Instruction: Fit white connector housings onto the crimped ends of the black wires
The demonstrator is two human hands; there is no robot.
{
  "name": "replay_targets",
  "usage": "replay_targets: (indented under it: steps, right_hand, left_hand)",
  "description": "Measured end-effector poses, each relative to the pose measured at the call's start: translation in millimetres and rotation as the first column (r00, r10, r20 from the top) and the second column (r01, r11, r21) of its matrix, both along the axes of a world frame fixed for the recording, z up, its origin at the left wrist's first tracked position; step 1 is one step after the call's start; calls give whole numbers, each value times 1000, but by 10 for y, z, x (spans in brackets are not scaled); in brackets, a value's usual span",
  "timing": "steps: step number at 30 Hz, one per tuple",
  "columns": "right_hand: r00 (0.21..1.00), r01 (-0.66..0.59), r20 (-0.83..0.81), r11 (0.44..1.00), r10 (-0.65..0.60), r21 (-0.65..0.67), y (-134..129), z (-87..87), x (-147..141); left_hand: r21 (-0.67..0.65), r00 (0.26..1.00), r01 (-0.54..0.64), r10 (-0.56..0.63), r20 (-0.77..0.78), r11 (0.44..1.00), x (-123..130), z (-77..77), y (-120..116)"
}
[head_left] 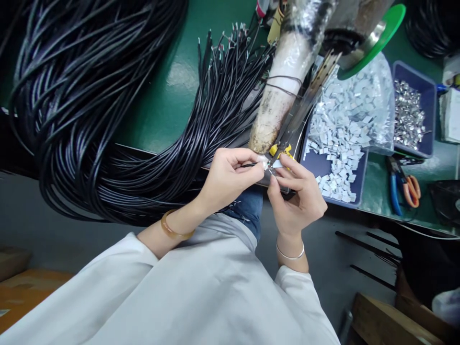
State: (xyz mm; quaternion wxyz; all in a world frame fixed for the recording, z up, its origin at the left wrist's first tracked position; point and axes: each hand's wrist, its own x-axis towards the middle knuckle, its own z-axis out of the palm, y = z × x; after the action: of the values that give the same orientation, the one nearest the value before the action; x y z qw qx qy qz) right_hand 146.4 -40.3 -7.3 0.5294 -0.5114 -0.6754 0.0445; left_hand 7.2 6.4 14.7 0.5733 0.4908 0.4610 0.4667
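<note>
My left hand (235, 175) pinches a black cable (247, 165) close to its end, where a small whitish piece (264, 160) shows at the fingertips. Facing it, my right hand (296, 189) has its thumb and fingers drawn together near the cable end; whatever small thing they hold is too fine to make out. Just above the fingertips are a yellow part (282, 151) and the lower end of a long metal bar with holes (305, 108). A tube wrapped in white and clear plastic (276, 96) comes down right beside my left fingers.
A thick bundle of black cables (89, 105) covers the left, its stripped ends fanned out behind. At right are a blue tray (325, 165) of small white pieces, a bin (433, 115) of metal pieces, and pliers (402, 184). A green-rimmed disc (390, 33) hangs above.
</note>
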Motion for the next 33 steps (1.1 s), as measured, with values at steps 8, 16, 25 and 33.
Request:
replay_targets:
  steps: [8,16,25,33]
  right_hand:
    - [999,29,-17,1000,-29,1,31,3,11]
    - [999,52,-4,998,-52,25,21,33,-44]
    - [922,169,-375,973,-100,155,-41,156,147]
    - [993,104,46,995,-104,4,-81,42,39]
  left_hand:
    - [-55,998,33,-30,56,998,27,-50,-16]
    - [-30,996,54,-51,76,998,8,-57,-15]
    - [-33,993,116,-116,16,993,-16,-85,-22]
    - [-24,993,109,-108,41,994,-2,-60,-43]
